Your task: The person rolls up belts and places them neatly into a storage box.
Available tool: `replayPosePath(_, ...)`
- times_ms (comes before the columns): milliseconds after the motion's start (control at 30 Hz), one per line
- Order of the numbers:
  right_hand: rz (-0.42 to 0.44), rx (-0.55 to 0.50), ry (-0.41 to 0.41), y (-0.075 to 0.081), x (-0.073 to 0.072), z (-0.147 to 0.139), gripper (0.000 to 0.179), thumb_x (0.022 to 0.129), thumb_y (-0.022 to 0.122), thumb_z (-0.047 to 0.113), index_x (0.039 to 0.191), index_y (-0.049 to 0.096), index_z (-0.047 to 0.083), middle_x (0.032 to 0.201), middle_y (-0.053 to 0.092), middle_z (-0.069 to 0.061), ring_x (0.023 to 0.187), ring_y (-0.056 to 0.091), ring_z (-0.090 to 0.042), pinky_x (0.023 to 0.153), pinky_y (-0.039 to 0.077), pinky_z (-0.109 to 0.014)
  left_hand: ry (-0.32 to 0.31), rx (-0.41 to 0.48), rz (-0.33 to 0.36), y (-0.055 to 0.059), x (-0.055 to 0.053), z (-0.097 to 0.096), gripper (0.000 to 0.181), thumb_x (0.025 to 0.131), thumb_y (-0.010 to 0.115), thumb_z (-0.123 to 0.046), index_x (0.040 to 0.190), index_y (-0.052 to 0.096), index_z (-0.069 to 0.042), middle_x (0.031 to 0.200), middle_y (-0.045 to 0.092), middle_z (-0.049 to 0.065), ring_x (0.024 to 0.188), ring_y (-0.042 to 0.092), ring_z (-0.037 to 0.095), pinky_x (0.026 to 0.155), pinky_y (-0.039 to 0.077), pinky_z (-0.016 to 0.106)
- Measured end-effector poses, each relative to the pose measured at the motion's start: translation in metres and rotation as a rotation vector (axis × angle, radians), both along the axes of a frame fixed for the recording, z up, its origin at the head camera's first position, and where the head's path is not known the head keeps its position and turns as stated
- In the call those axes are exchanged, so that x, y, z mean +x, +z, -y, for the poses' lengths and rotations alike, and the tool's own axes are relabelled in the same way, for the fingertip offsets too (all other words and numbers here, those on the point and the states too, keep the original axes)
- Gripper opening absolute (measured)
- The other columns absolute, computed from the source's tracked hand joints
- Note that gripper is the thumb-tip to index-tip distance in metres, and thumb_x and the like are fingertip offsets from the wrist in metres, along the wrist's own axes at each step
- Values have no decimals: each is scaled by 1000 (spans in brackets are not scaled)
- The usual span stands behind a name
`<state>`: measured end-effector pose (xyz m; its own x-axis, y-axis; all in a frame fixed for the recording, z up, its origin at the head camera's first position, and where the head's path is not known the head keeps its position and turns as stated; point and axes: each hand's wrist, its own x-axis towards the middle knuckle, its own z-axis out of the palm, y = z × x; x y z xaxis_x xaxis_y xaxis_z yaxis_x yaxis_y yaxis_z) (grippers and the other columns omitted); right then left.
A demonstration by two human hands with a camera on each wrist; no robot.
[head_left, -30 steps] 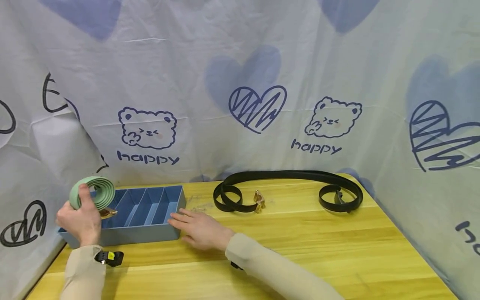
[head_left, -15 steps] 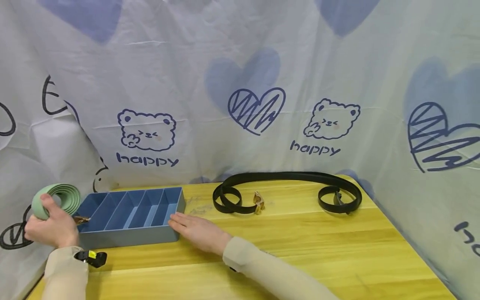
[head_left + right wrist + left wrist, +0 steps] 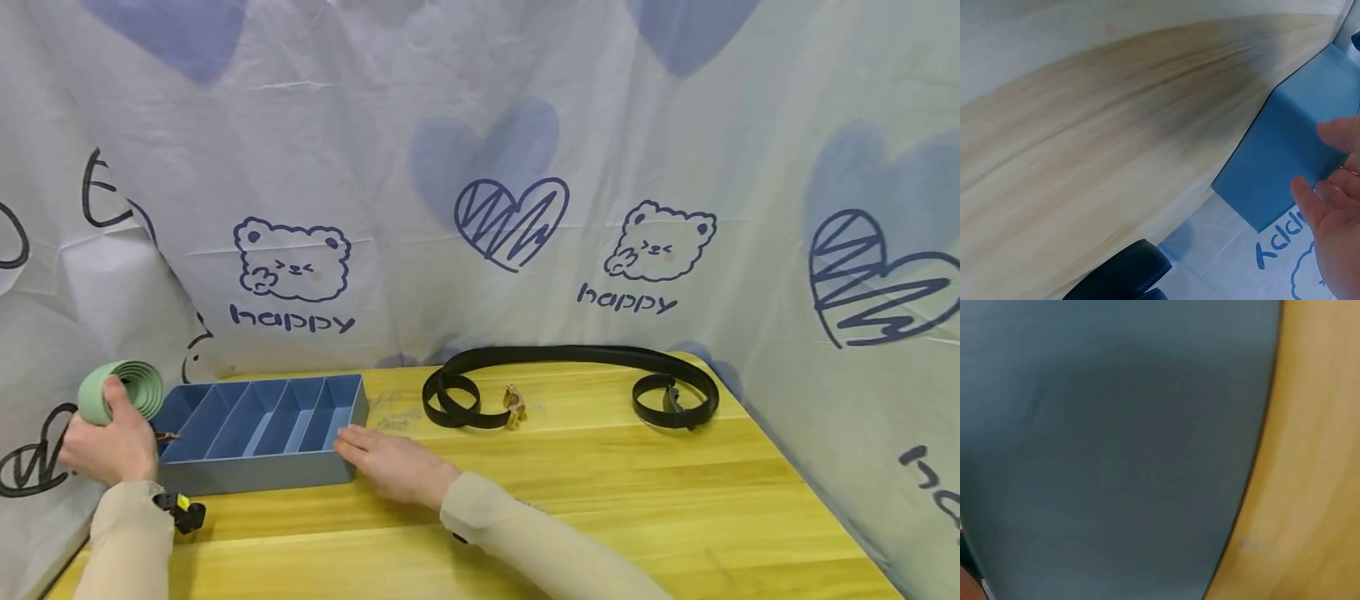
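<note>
My left hand [image 3: 116,442] grips a rolled pale green belt [image 3: 93,398] at the left end of a blue divided tray [image 3: 255,475]. The belt's gold-coloured buckle [image 3: 167,436] hangs out below the roll, over the tray's leftmost compartment. At the tray's front right corner, the extended fingers of my right hand [image 3: 397,465] touch the wall; the right wrist view shows this hand [image 3: 1338,206] spread at the tray's end [image 3: 1279,156]. The left wrist view is mostly filled by the tray's outer wall [image 3: 1129,456], and little of the hand shows there.
Behind and right of the tray, a black belt [image 3: 555,353] lies on the wooden table [image 3: 600,500], curled at both ends, with a gold buckle [image 3: 513,406] near its left curl. A printed white curtain [image 3: 420,275] encloses the table at the back and sides.
The left hand moved left and lower with the rolled green belt, then shifted slightly back right. The right hand's fingers drew closer together while staying at the tray's corner.
</note>
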<state>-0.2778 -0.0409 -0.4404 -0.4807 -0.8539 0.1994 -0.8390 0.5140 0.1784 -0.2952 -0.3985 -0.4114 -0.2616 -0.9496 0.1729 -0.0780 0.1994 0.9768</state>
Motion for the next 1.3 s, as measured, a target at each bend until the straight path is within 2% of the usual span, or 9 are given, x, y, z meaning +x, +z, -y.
replayPosePath(100,5,-3,-6,0,1,2,58,99,56,7,154,41,11,162,39,-6,151,36,-16,119,32,-24,-14,64,-15,0,3,-1,42,85,56,-73,76,46,-34,87,46,-16,116,53,25,110,37,37)
replayPosePath(167,0,-8,-3,0,2,2,53,102,54,12,154,42,11,161,40,-7,150,37,-16,119,33,-25,-14,108,-50,3,3,-2,39,85,59,-73,84,52,-35,98,50,-17,133,47,28,118,33,38)
replayPosePath(267,15,-16,-1,0,2,1,51,104,51,17,154,42,10,161,40,-7,150,37,-17,119,33,-26,-33,111,-37,2,2,0,47,85,60,-72,107,63,-31,118,56,-9,136,46,27,119,33,38)
replayPosePath(433,41,-21,-2,1,3,-2,57,102,58,22,154,41,10,162,38,-7,151,36,-17,119,33,-26,-160,-41,142,-9,1,5,77,92,52,-67,135,57,-3,135,57,24,135,46,44,114,33,54)
replayPosePath(633,13,-11,21,4,2,1,60,101,61,29,155,40,10,162,38,-7,151,36,-17,121,30,-25,-303,-385,356,-16,-2,9,82,98,48,-59,127,49,17,122,52,49,115,48,65,98,36,68)
replayPosePath(800,22,1,5,2,3,2,61,101,60,29,155,40,10,163,37,-6,151,35,-17,121,30,-25,-310,-562,477,-23,-5,4,74,99,56,-52,109,52,21,107,55,50,99,52,66,76,41,70)
replayPosePath(867,27,-2,6,0,4,2,61,101,60,29,155,40,10,162,38,-6,151,35,-17,121,30,-25,-307,-606,533,-25,-4,2,71,99,59,-48,107,52,22,105,55,51,97,52,65,74,41,69)
replayPosePath(1067,32,-6,2,-2,4,3,62,101,60,30,155,38,10,163,36,-7,152,34,-17,121,29,-25,-315,-661,685,-23,-1,1,71,100,56,-47,113,51,23,118,48,49,116,40,61,93,30,67)
replayPosePath(1300,40,-5,-14,-2,5,3,63,101,60,31,156,38,10,163,35,-6,152,34,-17,121,29,-25,-326,-644,653,-25,0,3,74,98,57,-52,120,51,18,125,46,48,122,37,62,98,27,71)
